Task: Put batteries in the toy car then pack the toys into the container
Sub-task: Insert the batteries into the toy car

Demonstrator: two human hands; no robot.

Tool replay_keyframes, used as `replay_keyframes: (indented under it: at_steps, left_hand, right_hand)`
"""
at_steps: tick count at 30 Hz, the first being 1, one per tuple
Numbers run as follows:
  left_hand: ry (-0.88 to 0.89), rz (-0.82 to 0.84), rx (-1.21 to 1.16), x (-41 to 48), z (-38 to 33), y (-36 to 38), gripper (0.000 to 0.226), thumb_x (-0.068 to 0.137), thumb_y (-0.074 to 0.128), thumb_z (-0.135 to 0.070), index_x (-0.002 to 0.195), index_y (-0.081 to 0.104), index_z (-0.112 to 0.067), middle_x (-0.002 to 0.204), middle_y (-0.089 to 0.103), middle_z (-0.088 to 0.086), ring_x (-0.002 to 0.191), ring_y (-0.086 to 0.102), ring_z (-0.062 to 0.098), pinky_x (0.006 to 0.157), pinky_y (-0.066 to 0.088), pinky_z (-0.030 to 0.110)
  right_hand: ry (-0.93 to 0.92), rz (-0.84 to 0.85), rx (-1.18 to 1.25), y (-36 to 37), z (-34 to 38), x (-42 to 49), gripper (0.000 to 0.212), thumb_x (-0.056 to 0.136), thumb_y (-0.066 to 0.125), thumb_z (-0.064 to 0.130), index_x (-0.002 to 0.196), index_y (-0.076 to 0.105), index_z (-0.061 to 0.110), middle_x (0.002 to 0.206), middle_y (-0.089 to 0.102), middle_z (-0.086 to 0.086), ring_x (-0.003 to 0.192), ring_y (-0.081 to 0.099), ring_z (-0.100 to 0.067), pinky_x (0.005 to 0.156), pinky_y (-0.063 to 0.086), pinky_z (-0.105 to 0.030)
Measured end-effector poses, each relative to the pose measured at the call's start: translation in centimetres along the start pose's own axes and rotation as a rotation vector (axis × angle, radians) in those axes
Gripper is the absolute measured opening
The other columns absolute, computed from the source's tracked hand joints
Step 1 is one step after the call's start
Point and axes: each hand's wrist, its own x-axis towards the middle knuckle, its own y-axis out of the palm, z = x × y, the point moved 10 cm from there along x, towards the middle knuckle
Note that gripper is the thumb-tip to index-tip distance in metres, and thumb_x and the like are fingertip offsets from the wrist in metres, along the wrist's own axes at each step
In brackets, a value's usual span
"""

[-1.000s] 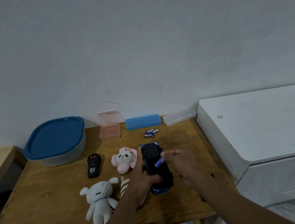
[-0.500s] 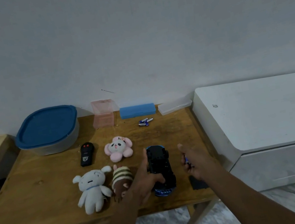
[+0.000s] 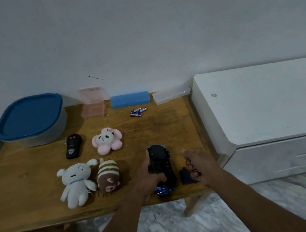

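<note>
Gripping the upturned toy car (image 3: 159, 160) low in the middle of the frame, the left hand (image 3: 148, 178) has thumb and fingers clamped round its near half; the car's long axis runs up the frame. The right hand (image 3: 199, 166) is just right of it, fingers curled beside a black cover (image 3: 185, 178); whether they pinch anything I cannot tell. Spare batteries (image 3: 138, 112) lie higher on the table (image 3: 151, 132), the lidded container (image 3: 31, 120) upper left, a white cabinet (image 3: 267, 100) right

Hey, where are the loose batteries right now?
In the head view, the loose batteries lie toward the back of the table, just in front of the blue case and left of the clear case.
</note>
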Motion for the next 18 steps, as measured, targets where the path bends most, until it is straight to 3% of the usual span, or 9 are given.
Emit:
replay_keyframes:
  at_steps: [3, 7, 12, 18]
  left_hand:
    - [-0.010, -0.033, 0.000, 0.4, -0.1, 0.0, 0.114, 0.061, 0.071, 0.007, 0.153, 0.020, -0.038, 0.123, 0.060, -0.005, 0.117, 0.054, 0.022, 0.105, 0.045, 0.047]
    - [0.015, -0.092, -0.003, 0.3, -0.6, -0.3, 0.096, 0.069, 0.066, 0.015, 0.139, 0.038, -0.043, 0.107, 0.064, -0.010, 0.107, 0.058, 0.017, 0.100, 0.049, 0.042]
    - [0.015, -0.114, 0.005, 0.3, 0.4, -1.2, 0.097, 0.064, 0.066, 0.017, 0.142, 0.044, -0.037, 0.117, 0.068, 0.001, 0.114, 0.059, 0.025, 0.099, 0.049, 0.049]
    - [-0.054, -0.084, 0.196, 0.1, 0.2, -2.1, 0.086, 0.069, 0.074, 0.006, 0.140, 0.044, -0.031, 0.129, 0.060, 0.003, 0.121, 0.053, 0.025, 0.102, 0.048, 0.047]
  right_hand:
    - [-0.012, 0.018, -0.028, -0.2, 0.2, 0.3, 0.026, 0.086, 0.069, 0.030, 0.076, 0.050, 0.015, 0.059, 0.047, -0.002, 0.042, 0.041, -0.008, 0.035, 0.028, -0.018]
    - [-0.012, 0.023, -0.058, -0.4, 0.2, 0.6, 0.026, 0.086, 0.069, 0.029, 0.077, 0.049, 0.015, 0.059, 0.047, -0.002, 0.040, 0.041, -0.008, 0.036, 0.028, -0.018]
    - [-0.003, 0.016, -0.051, -0.2, -0.1, 0.8, 0.024, 0.087, 0.069, 0.028, 0.082, 0.050, 0.014, 0.060, 0.047, -0.001, 0.041, 0.041, -0.008, 0.035, 0.028, -0.018]
    - [-0.045, 0.038, 0.002, 1.7, 0.7, -0.1, 0.024, 0.087, 0.068, 0.027, 0.092, 0.051, 0.010, 0.063, 0.046, -0.003, 0.045, 0.040, -0.009, 0.035, 0.028, -0.019]
